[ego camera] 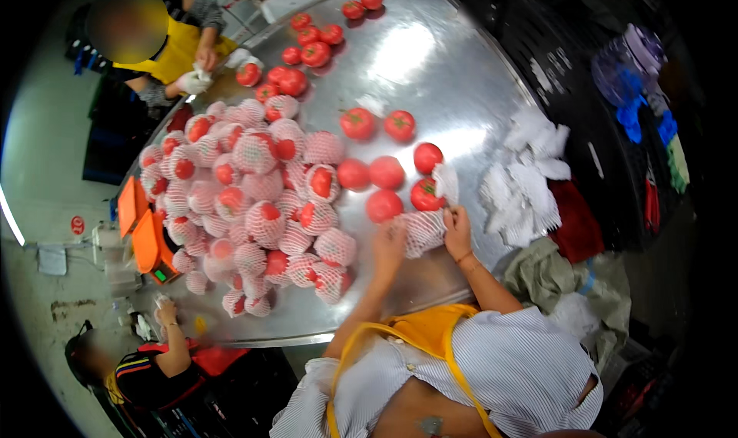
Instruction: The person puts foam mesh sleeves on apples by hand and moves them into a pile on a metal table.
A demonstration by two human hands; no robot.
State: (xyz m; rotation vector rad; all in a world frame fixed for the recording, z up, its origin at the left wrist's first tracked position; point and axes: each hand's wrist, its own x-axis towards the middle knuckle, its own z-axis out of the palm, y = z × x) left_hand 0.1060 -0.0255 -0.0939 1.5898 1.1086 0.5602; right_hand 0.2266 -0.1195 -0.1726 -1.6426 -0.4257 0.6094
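Between my two hands a white foam net sleeve (pixel 425 231) is stretched out sideways above the steel table. My left hand (pixel 390 241), somewhat blurred, grips its left end; my right hand (pixel 457 227) pinches its right end. Whether anything lies inside the sleeve I cannot tell. Just beyond it are bare red tomatoes, among them one with a green calyx (pixel 425 195) and a smooth one (pixel 384 206). Another white net (pixel 446 183) touches the calyxed tomato's right side. To the left lies a large heap of tomatoes in foam nets (pixel 265 222).
A pile of white foam nets (pixel 522 190) lies right, near a dark red cloth (pixel 575 222). More bare tomatoes (pixel 316 53) stand farther back. Co-workers are at the table's far left (pixel 173 52) and lower left (pixel 153 374). Orange scales (pixel 151 239) stand behind the heap.
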